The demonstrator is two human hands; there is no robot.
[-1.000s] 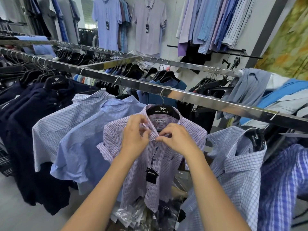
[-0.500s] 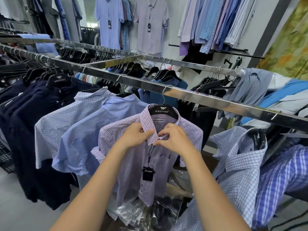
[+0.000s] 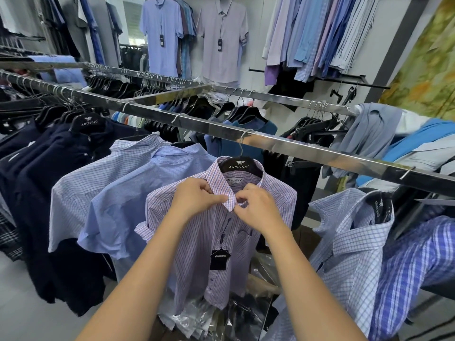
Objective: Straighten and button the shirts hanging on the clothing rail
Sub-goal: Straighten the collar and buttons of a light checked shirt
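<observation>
Along the left stretch of the clothing rail (image 3: 295, 147) hang dark navy shirts (image 3: 49, 173), then a pale checked shirt (image 3: 81, 193) and a plain blue shirt (image 3: 128, 207), their shoulders overlapping and their collars lying skewed. Next comes the left hand (image 3: 197, 200), fingers curled and thumb laid along the left collar point of the pink-checked shirt (image 3: 204, 242), gripping that cloth. This shirt hangs mid-rail on a black hanger (image 3: 238, 166), front toward the camera, with a black swing tag (image 3: 219, 259) dangling on a cord down its chest. Just beside the left hand, the right hand (image 3: 258, 207) pinches the other side of the neck opening, thumb and forefinger closed on cloth. The top button is hidden under the fingers, so I cannot tell whether it is through its hole. Farther right, a blue-checked shirt (image 3: 352, 242) droops crooked from its own hanger. Trouble would most likely come from pulling. The hanger's hook only rests over the rail, so a downward tug at the collar could tip it or drag one shoulder off. The tag's cord lies close to the placket and might get trapped under the fastened front. Jostling the rail could also drop the sagging shirt on the right.
</observation>
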